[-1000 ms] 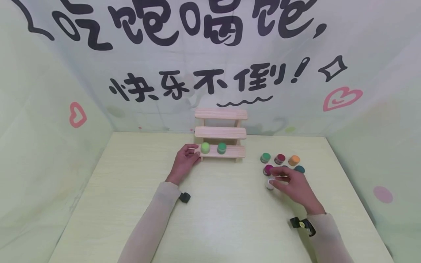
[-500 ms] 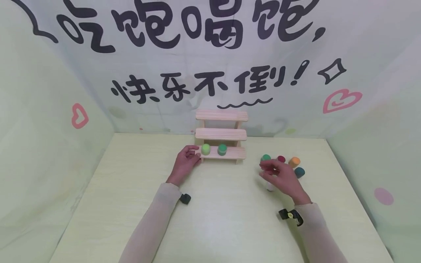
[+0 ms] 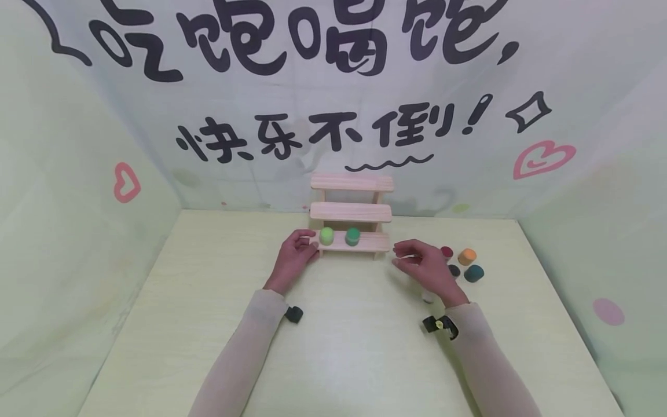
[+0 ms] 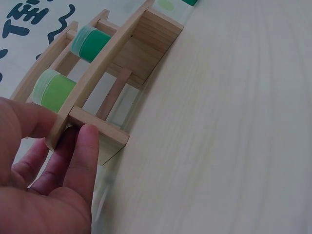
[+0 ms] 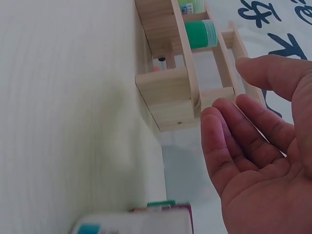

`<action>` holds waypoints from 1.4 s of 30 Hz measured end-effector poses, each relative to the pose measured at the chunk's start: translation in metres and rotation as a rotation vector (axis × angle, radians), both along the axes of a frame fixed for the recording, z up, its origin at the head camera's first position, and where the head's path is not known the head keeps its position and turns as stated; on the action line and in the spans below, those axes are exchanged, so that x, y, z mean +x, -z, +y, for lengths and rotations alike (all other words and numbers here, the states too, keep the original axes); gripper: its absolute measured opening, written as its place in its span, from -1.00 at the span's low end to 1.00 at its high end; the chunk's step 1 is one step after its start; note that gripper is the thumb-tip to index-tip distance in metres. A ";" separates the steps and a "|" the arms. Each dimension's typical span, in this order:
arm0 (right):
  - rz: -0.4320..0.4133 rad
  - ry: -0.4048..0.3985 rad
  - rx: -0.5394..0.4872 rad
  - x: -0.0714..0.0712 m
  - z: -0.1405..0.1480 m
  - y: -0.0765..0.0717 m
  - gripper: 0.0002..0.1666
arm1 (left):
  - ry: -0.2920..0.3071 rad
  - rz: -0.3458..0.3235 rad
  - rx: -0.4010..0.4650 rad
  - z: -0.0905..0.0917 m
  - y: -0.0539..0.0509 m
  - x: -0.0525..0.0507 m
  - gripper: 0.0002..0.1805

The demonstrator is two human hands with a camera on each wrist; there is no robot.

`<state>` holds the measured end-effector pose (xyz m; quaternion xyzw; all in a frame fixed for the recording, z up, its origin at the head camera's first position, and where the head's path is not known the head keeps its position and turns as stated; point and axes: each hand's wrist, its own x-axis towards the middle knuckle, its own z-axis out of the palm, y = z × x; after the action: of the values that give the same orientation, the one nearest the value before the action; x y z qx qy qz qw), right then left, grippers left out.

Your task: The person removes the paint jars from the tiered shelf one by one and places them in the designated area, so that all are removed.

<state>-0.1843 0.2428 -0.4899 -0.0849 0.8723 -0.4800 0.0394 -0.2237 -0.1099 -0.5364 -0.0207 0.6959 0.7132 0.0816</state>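
A small three-step wooden stand (image 3: pixel 350 211) is against the back wall. On its lowest step are a light green jar (image 3: pixel 326 236) and a green jar (image 3: pixel 352 237), set apart. My left hand (image 3: pixel 290 260) holds the left end of that step, with fingers above and below the board (image 4: pixel 83 92) in the left wrist view. Near the stand's right end is my right hand (image 3: pixel 424 267), its fingers loosely bent; the right wrist view shows nothing in its palm (image 5: pixel 273 185).
Right of the right hand, the table bears a dark red jar (image 3: pixel 446 252), an orange jar (image 3: pixel 467 256), a dark jar (image 3: pixel 454 271) and a teal jar (image 3: pixel 474 273). A whitish jar (image 3: pixel 428 297) is partly hidden below the hand. Fabric walls enclose the back and sides.
My right hand has moved left from over the group of jars toward the stand's right end, and now covers some of them. The left hand stays at the stand.
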 end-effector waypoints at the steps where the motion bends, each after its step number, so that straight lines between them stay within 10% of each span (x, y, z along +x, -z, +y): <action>1: -0.002 0.001 -0.012 -0.002 -0.003 0.000 -0.51 | 0.001 0.000 -0.001 0.000 0.000 0.000 -0.61; 42: 0.077 -0.029 0.006 -0.050 -0.091 0.002 -0.46 | -0.013 0.000 0.007 0.002 0.002 -0.001 -0.65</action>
<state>-0.2346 0.1519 -0.4918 -0.1158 0.8734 -0.4729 0.0131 -0.2251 -0.1078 -0.5381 -0.0249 0.6932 0.7162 0.0773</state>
